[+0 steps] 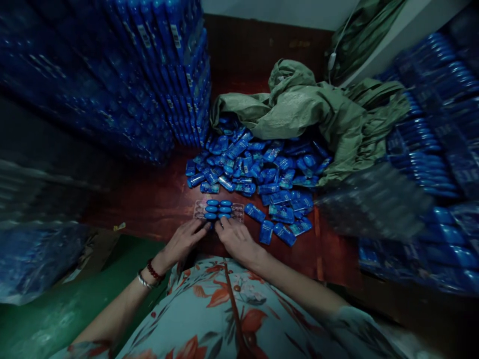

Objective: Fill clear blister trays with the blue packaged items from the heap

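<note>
A clear plastic tray (238,211) with moulded hollows lies at the table's front edge. Two short columns of glossy blue packets (212,209) sit in its middle, while hollows show at both sides. My left hand (186,241) is at the tray's near left, fingers bent and pressed together against a blue packet in the nearest row. My right hand (238,243) reaches the same row from the right, its fingertips closed on a blue packet there. The fingers partly cover that row, so the grip is hard to make out.
A heap of loose blue packets (239,164) spreads over the red-brown table (149,204) behind the tray. Green sacking (299,109) drapes over the heap's back. Tall stacks of filled packs (183,75) rise at left; clear trays (377,204) and more packs (430,159) stand at right.
</note>
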The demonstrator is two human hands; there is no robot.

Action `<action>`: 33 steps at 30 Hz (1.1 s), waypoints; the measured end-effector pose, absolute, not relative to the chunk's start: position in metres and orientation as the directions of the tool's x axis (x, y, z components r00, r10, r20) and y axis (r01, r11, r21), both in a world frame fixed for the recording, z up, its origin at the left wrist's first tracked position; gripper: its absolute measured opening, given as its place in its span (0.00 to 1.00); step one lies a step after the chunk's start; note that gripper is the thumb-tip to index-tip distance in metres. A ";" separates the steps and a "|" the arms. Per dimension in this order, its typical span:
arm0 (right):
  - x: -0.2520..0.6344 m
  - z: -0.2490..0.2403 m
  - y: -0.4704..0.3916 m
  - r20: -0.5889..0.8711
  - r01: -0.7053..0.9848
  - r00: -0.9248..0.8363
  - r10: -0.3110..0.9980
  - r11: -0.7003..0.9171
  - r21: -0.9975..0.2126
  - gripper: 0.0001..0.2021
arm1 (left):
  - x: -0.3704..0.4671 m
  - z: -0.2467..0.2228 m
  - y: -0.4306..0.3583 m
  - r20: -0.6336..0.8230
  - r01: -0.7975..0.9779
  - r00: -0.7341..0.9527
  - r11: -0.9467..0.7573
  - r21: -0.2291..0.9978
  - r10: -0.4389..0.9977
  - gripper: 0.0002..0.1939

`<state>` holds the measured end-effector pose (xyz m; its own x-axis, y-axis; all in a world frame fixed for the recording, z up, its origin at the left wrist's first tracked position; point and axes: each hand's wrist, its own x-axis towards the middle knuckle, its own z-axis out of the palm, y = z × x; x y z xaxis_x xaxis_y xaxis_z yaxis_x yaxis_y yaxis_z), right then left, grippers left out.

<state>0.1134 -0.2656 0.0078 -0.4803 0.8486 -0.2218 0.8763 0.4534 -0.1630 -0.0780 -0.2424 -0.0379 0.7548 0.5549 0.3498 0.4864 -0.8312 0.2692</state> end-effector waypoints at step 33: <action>0.149 -0.028 -0.264 0.214 0.798 -0.493 0.844 0.536 -0.276 0.16 | -0.080 -0.059 -0.253 0.344 0.460 0.739 -0.807 0.372 0.579 0.18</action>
<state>0.1492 -0.2643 -0.0282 -0.4926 0.8435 0.2141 0.7977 0.5360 -0.2764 -0.0797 -0.2533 -0.0594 0.7387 0.5795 0.3442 0.4596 -0.8066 0.3716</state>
